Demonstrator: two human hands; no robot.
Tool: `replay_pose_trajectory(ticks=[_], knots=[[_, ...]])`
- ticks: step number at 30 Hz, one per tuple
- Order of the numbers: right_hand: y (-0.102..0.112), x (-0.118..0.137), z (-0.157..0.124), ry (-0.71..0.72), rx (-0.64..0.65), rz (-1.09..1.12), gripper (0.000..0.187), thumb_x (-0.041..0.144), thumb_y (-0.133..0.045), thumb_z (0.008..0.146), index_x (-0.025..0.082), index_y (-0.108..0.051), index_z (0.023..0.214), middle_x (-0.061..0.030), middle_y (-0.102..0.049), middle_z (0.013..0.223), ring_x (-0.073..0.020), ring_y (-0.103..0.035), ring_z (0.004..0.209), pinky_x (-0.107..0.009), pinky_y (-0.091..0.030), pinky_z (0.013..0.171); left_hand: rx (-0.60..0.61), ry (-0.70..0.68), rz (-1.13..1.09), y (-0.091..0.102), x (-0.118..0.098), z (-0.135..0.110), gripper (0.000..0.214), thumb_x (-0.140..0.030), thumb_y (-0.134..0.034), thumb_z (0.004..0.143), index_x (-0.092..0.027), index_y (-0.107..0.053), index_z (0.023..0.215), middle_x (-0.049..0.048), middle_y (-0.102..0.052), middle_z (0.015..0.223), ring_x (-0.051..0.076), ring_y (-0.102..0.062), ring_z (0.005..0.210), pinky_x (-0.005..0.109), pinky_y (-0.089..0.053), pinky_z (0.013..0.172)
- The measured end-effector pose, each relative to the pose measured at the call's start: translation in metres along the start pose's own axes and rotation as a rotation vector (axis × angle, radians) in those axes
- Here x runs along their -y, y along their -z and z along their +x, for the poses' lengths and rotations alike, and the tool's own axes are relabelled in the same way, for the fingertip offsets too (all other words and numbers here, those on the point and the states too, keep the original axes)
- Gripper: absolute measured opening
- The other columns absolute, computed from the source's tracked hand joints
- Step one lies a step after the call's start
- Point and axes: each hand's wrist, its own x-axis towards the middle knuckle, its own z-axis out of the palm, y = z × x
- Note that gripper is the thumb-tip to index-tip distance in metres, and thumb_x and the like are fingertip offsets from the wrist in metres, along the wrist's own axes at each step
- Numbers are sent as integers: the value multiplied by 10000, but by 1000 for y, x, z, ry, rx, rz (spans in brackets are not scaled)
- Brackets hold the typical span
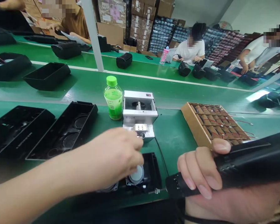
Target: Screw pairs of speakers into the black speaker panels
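A green-capped bottle stands upright, with cardboard boxes stacked beyond.

Over toward eight o'clock, the left forearm is bare and slim, running smoothly into a bare left hand, slightly blurred. Around four o'clock I see the right hand, bare too, its fingernails short. A thin black strip curves below it, strap or cord, I can't tell.
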Motion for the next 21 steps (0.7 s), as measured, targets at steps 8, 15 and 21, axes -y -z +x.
replay_pose_trajectory(ticks=[8, 15, 21], knots=[[0, 2, -3, -26, -70, 8, 579, 846, -711, 884, 273, -767, 949, 73, -573, 501, -98, -393, 329, -256, -368, 382, 138, -188, -56, -47, -24, -16, 265, -205, -780, 1001, -220, -642, 775, 10, -591, 796, 209, -533, 746, 413, -353, 691], [1, 8, -6, -17, -34, -19, 724, 965, -581, 858, 279, -770, 994, 88, -459, 483, -96, -342, 336, -261, -354, 381, 25, -292, 41, -54, -29, -15, 299, -145, -661, 1044, -201, -635, 752, 35, -608, 785, 209, -526, 724, 398, -356, 643], [-10, 7, -4, 31, -46, -21, 686, 922, -611, 881, 259, -773, 958, 105, -395, 461, -77, -294, 312, -241, -316, 360, 89, -132, -105, -61, -29, -20, 197, -66, -655, 985, -207, -619, 852, 24, -651, 824, 219, -563, 732, 393, -380, 624]])
